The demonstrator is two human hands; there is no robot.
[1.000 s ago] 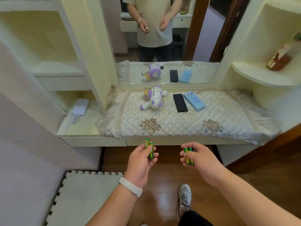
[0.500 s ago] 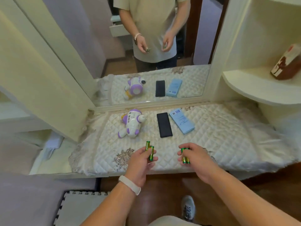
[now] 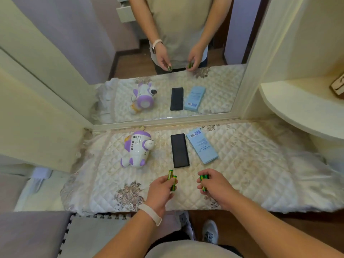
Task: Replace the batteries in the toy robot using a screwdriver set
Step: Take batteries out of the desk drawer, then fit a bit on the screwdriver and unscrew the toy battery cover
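Note:
A white and purple toy robot (image 3: 136, 148) lies on its front on the quilted cloth (image 3: 251, 164) of the dressing table, left of centre. A black flat case (image 3: 179, 150) and a light blue box (image 3: 202, 148) lie to its right. My left hand (image 3: 161, 189) holds two green and yellow batteries (image 3: 172, 180) above the cloth's front part. My right hand (image 3: 214, 185) grips more green batteries (image 3: 203, 180), partly hidden by my fingers. Both hands hover nearer to me than the black case.
A large mirror (image 3: 167, 53) stands behind the table and reflects the objects and a person's torso. A rounded shelf (image 3: 297, 103) juts out at the right with a brown box (image 3: 337, 84) on it. A foam floor mat (image 3: 89, 235) lies below left.
I have stepped closer to the table, so my hands with the batteries are over the cloth instead of in front of its edge. The view has tilted downward.

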